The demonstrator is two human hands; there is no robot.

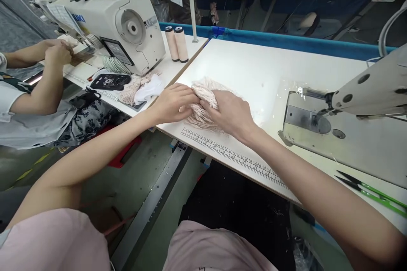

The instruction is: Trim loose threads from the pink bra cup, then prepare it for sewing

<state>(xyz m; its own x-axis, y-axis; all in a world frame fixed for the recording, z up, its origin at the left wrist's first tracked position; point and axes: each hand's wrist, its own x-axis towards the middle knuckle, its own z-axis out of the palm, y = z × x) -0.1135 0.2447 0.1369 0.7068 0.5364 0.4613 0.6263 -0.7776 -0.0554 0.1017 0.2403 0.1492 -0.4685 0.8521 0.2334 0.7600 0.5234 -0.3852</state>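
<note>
A bunched piece of pale pink lace fabric (pixel 203 112) lies on the white table near its left front corner. My left hand (pixel 174 102) grips its left side, with the fingers curled into the folds. From the right, my right hand (pixel 231 114) pinches the upper folds between thumb and fingers. Both hands meet at the lace, close together, and some fingertips are hidden in it. Below the fabric, a printed ruler (pixel 235 154) runs along the table's front edge.
A sewing machine (pixel 372 84) stands right, with green thread snips (pixel 375 192) before it. At left, a co-worker's hands (pixel 59 53) work at another sewing machine (pixel 127 25). Two thread spools (pixel 177 44), a phone (pixel 110 81) and white cloth (pixel 149 89) lie nearby.
</note>
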